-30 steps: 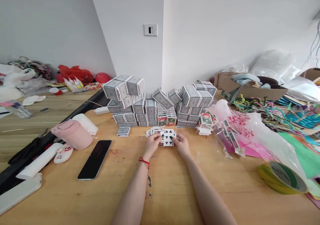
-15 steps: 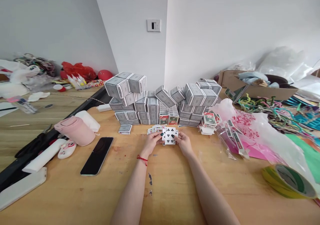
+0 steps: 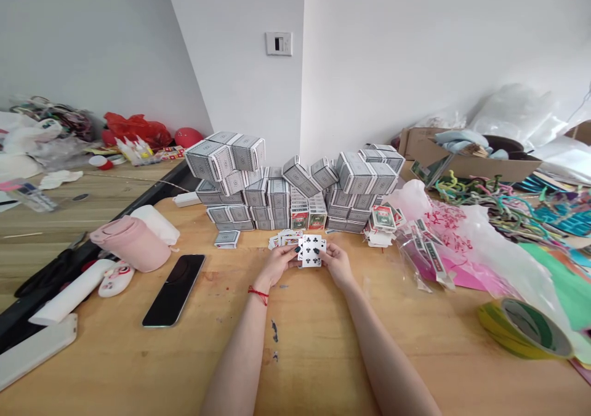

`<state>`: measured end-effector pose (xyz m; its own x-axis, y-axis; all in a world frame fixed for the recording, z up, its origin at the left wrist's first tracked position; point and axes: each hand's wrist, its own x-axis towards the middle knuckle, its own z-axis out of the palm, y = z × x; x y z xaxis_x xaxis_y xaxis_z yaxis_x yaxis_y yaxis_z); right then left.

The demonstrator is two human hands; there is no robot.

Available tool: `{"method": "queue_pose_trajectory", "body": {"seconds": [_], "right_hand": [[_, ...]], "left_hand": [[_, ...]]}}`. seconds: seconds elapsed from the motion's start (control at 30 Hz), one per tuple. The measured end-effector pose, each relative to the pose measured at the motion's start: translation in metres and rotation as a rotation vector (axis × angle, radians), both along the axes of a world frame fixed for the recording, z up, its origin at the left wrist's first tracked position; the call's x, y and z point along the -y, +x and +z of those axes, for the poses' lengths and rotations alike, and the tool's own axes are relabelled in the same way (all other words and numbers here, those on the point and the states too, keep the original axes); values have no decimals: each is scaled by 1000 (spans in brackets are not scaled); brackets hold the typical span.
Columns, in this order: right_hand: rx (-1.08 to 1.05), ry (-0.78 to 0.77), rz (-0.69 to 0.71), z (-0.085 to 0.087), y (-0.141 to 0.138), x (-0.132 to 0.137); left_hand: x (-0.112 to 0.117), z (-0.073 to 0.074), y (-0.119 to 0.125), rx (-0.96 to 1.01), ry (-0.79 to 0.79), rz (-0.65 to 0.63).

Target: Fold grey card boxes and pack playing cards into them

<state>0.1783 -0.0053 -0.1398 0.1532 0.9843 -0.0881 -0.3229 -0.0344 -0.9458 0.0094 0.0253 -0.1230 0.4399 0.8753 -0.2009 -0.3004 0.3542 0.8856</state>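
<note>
Wooden workbench (image 3: 314, 354) against white walls, wall switch plate (image 3: 278, 44) above. L hand (image 3: 279, 265): partly closed, fingers curled, gripping left side of fanned playing cards (image 3: 311, 251). R hand (image 3: 338, 265): partly closed, fingertips pinching right side of same cards. Cards are held between hands, low over bench, faces up toward camera; front card shows black club pips, rank not reliably legible. Red string bracelet (image 3: 257, 295) on L wrist.

Directly behind hands: stacked gray-patterned card boxes (image 3: 277, 194), several tilted, w/ red-and-green card packs (image 3: 307, 216) at center. Box print too small to read. Single gray box (image 3: 226, 239) lies just L of cards, near stack.

Bench L side: dark smartphone (image 3: 173, 290), pink cylindrical roll (image 3: 130, 242). Bench R side: clear plastic bag of card packs (image 3: 422, 250), pink-printed plastic sheet (image 3: 446, 222), yellow-green tape roll (image 3: 525, 328). Further back R: cardboard box (image 3: 466, 167) holding cloth, tangled pipe cleaners (image 3: 489, 207) in front.
</note>
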Motion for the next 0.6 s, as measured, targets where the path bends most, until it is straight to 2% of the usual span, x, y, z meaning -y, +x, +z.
{"method": "queue_pose_trajectory", "body": {"seconds": [0.13,0.37,0.6], "right_hand": [[10,1,-2,0,1,1],[50,-4,-5,-5,2,0],[32,-3,-23,-7,3,-1]], "left_hand": [[0,2,1,-6,34,-39],[0,0,4,-35,50,-24],[-2,-4,9,-83,57,58]]}}
